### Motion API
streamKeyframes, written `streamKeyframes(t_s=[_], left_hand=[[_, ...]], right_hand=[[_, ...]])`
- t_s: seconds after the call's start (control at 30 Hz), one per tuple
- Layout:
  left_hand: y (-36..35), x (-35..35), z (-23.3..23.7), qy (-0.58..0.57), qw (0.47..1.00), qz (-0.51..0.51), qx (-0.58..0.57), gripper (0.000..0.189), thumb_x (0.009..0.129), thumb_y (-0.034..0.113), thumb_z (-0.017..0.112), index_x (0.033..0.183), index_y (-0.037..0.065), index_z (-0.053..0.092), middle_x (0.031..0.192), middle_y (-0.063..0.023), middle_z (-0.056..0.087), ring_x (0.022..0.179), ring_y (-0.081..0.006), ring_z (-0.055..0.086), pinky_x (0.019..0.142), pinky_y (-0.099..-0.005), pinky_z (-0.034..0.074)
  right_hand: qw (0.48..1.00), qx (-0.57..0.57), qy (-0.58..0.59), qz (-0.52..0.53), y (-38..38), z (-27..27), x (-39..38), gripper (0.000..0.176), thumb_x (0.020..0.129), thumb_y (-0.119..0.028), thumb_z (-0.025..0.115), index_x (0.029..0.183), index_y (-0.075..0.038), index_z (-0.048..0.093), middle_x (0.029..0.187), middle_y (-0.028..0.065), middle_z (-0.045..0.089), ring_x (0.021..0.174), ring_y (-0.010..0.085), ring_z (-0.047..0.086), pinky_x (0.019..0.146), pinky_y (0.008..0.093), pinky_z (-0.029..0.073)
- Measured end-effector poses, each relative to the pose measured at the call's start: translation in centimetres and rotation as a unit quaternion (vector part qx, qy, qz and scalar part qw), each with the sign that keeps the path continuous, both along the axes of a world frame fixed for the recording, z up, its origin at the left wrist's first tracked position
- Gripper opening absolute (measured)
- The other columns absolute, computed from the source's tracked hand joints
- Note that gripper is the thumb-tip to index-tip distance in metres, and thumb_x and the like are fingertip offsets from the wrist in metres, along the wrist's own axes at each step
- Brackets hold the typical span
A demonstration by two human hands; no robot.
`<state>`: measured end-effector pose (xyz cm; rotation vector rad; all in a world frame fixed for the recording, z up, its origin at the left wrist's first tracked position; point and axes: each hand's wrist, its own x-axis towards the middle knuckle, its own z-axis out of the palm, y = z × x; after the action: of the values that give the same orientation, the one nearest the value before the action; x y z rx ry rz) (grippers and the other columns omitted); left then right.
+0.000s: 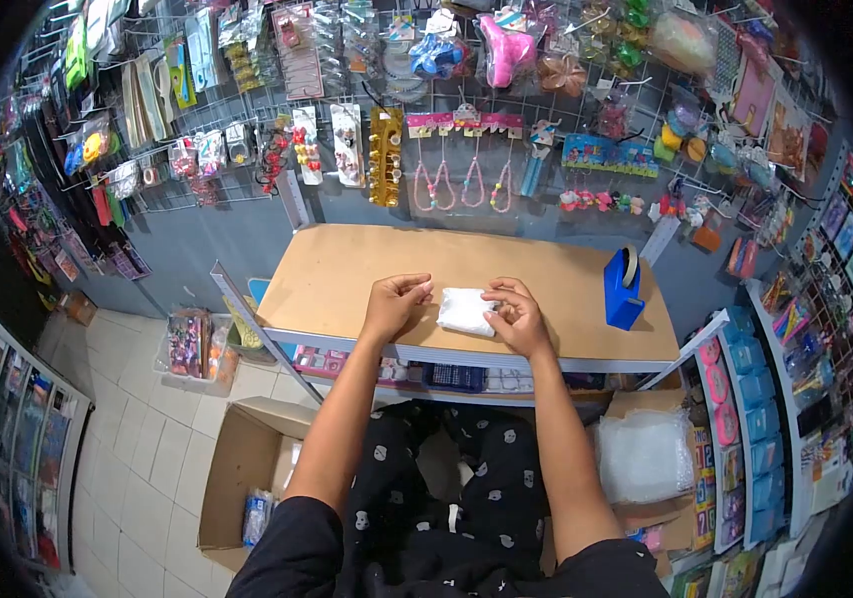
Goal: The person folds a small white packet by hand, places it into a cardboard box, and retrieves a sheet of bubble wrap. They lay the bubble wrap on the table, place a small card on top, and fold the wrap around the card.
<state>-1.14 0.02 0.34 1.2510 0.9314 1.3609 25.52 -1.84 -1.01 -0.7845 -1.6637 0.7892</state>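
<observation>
A small white wrapped packet (466, 311) lies on the wooden tabletop near its front edge. My right hand (518, 317) is at the packet's right end, thumb and fingers closed on that side. Left of the packet, and apart from it, my left hand (398, 307) hovers over the tabletop with thumb and fingertips pressed together. Whatever sits in that pinch is too small to make out. A blue tape dispenser (624, 299) with a roll of tape stands toward the right end of the table.
The wooden table (346, 261) backs onto a wire rack with hanging accessories. Below are a shelf with a dark blue basket (451, 376) and an open cardboard box (232, 463). Plastic-wrapped white packs (644, 453) fill another box at right. A clear bin (195, 349) stands left.
</observation>
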Motion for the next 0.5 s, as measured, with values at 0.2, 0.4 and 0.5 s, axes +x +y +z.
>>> streamKeyframes(t_s=[0.2, 0.4, 0.5], left_hand=[[0.16, -0.88, -0.31, -0.072, 0.996, -0.041, -0.02, 0.027, 0.106, 0.01, 0.065, 0.124, -0.009, 0.068, 0.1, -0.011, 0.075, 0.085, -0.0137, 0.07, 0.079, -0.0254, 0.059], [0.42, -0.99, -0.5, -0.092, 0.995, -0.044, -0.019, 0.027, 0.104, 0.011, 0.068, 0.123, -0.008, 0.069, 0.099, -0.0103, 0.074, 0.087, -0.0143, 0.071, 0.08, -0.0256, 0.059], [0.23, -1.11, -0.32, -0.088, 0.995, -0.04, -0.029, 0.027, 0.1, 0.009, 0.072, 0.122, -0.008, 0.069, 0.099, -0.0101, 0.075, 0.087, -0.0144, 0.071, 0.08, -0.0262, 0.06]], right_hand=[[0.999, -0.012, 0.003, -0.035, -0.07, -0.15, -0.13, 0.028, 0.086, 0.001, 0.076, 0.114, -0.002, 0.077, 0.136, 0.0117, 0.056, 0.096, 0.0135, 0.069, 0.074, 0.0251, 0.057], [0.999, -0.026, 0.006, -0.04, -0.04, -0.38, 0.06, 0.025, 0.088, 0.004, 0.074, 0.114, 0.003, 0.075, 0.138, 0.0099, 0.052, 0.101, 0.0137, 0.066, 0.08, 0.0249, 0.057], [0.999, -0.022, 0.005, -0.04, -0.1, -0.33, -0.08, 0.026, 0.089, 0.005, 0.072, 0.115, 0.005, 0.073, 0.139, 0.0096, 0.05, 0.1, 0.0129, 0.066, 0.082, 0.0245, 0.056]])
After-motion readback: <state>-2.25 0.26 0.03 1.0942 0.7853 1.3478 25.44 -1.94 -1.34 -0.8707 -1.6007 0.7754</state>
